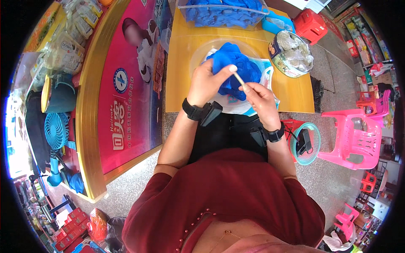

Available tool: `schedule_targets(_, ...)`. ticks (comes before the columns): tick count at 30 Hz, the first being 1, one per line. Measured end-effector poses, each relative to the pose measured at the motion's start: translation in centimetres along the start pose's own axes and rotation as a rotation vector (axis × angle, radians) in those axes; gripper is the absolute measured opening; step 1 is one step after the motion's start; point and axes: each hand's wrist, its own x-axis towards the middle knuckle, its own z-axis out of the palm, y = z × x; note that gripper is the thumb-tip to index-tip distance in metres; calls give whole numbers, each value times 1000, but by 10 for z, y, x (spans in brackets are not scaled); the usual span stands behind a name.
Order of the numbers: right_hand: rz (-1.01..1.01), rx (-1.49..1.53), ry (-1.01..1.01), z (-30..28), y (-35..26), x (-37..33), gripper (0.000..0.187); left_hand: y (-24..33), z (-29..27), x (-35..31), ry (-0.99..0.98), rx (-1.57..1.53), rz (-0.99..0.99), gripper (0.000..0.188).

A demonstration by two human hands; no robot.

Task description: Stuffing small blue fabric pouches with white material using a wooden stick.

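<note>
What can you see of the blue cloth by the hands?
The blue cloth is vivid and evenly coloured, thin and soft-looking, bunched into a loose heap with many ruffled folds and darker creases. It sits above the yellow table, seemingly over a white and light-blue bag. The left hand overlaps its left side; the right hand, pinching a pale stick in front of it, overlaps its lower right. Whether either hand touches it is unclear.
</note>
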Motion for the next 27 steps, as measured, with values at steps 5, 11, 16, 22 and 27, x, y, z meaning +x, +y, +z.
schedule_targets(5, -210, -219, -33, 9, 7, 3, 19, 9, -1, -1, 144, -212, 29, 35)
schedule_targets(11, -62, 37, -32, 16, 2, -1, 20, 12, -1, -1, 233, -367, 134, 29)
schedule_targets(16, 62, 188, -89, 21, -2, -11, 23, 9, -6, -4, 303, -327, 179, 28)
schedule_targets(22, 197, 377, -204, 31, -3, -17, 26, 17, 5, -8, 231, -439, 135, 24)
schedule_targets(27, 190, 240, -241, 21, -9, -12, 25, 18, -1, -6, 215, -387, 112, 24)
